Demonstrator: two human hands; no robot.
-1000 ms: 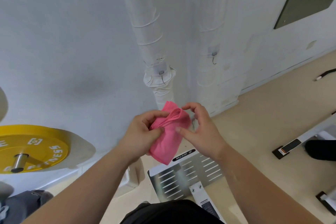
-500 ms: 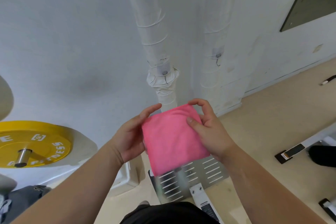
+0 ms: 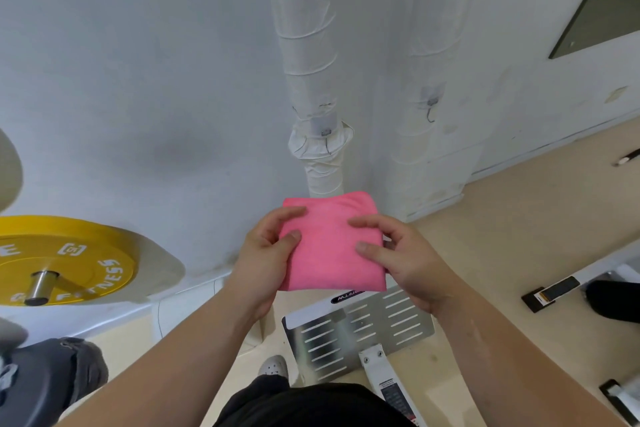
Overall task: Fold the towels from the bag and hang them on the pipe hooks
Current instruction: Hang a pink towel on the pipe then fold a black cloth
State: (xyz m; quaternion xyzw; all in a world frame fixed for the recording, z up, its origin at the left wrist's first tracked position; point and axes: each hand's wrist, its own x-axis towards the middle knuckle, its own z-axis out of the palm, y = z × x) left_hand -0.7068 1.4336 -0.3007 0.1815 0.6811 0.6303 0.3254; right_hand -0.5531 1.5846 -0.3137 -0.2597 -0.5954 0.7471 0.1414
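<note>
A pink towel [image 3: 329, 246], folded into a flat square, is held in front of me at chest height. My left hand [image 3: 266, 260] grips its left edge, thumb on top. My right hand [image 3: 401, 253] pinches its right edge. Behind it rise two white wrapped pipes [image 3: 304, 45]. A small hook [image 3: 326, 135] sits on the left pipe just above the towel, and a second hook [image 3: 431, 111] hangs on the right pipe [image 3: 440, 28]. The bag is not in view.
A yellow weight plate [image 3: 69, 260] on a bar juts out at the left. A slotted metal footplate [image 3: 360, 329] of a gym machine lies on the floor below my hands. A dark bundle [image 3: 45, 378] lies at the lower left.
The towel went from a bunched roll between my hands to a flat folded square. Both hands shifted to its side edges and the view tilted slightly up.
</note>
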